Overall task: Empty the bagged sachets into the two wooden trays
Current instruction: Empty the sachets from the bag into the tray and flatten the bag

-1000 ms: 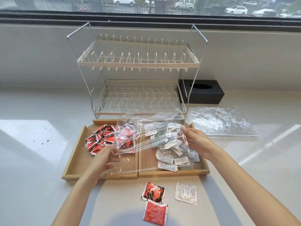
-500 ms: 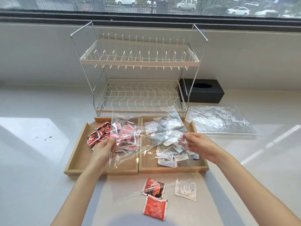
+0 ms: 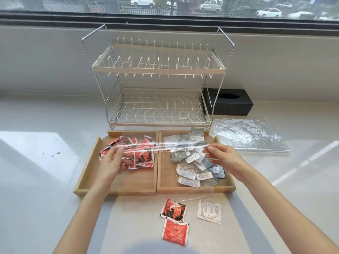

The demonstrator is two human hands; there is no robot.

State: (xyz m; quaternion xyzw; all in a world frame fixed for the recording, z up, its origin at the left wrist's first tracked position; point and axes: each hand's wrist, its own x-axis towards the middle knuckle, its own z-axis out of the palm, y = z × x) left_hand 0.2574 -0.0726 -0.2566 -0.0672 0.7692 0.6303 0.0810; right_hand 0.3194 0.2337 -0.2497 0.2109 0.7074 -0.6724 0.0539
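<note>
Both hands (image 3: 161, 154) pinching clear bag (image 3: 163, 144) taut above two wooden trays (image 3: 157, 189), so no sachets (image 3: 194, 162) stay inside.

Place: home kitchen counter, likely.
Evidence: two-tier dish rack (image 3: 157, 85) on pale counter (image 3: 36, 171), black tissue box (image 3: 231, 101) beside it.
Window (image 3: 165, 6): street, parked cars outside.

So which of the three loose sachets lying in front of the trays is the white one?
The white sachet on the right, nearest the right-hand tray. The other two are red: one with black artwork, one plain red below it.
</note>
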